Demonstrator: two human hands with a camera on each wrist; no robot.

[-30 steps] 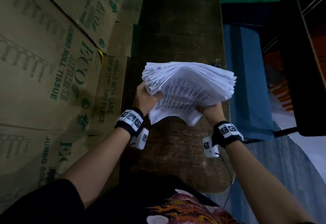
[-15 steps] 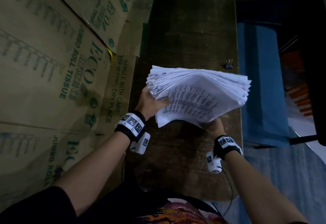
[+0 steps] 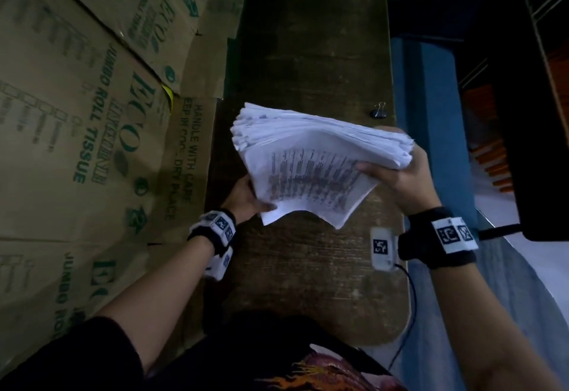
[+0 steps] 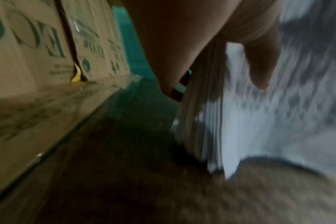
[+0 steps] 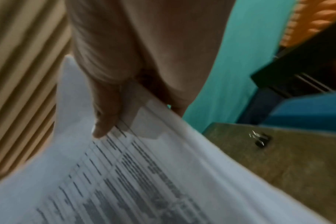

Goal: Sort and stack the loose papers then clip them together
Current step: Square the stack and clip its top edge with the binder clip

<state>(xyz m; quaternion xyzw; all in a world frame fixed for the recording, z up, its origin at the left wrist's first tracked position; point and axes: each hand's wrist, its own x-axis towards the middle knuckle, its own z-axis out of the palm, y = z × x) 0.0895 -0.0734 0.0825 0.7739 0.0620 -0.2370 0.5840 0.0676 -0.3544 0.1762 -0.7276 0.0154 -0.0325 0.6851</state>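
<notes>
A thick stack of printed white papers point(image 3: 311, 169) is held up in the air above the dark wooden table point(image 3: 308, 36), tilted, with its edges fanned unevenly. My left hand point(image 3: 246, 196) grips its lower left corner, thumb on the printed face. My right hand point(image 3: 400, 172) grips the right edge, thumb on top and fingers behind. In the left wrist view the stack's edge point(image 4: 201, 113) stands close over the table. The right wrist view shows my thumb point(image 5: 105, 118) pressing the printed sheet point(image 5: 125, 181). A small black binder clip point(image 3: 379, 112) lies on the table by its right edge, also in the right wrist view point(image 5: 260, 139).
Brown cardboard cartons point(image 3: 92, 113) with green print are stacked along the table's left side. A blue surface point(image 3: 431, 113) lies right of the table, with a black panel point(image 3: 508, 113) beyond it. A thin cable point(image 3: 411, 298) hangs from my right wrist.
My right hand has moved from under the stack's near edge up to its right edge. My left hand slid down to the lower left corner. The stack tilted and shifted.
</notes>
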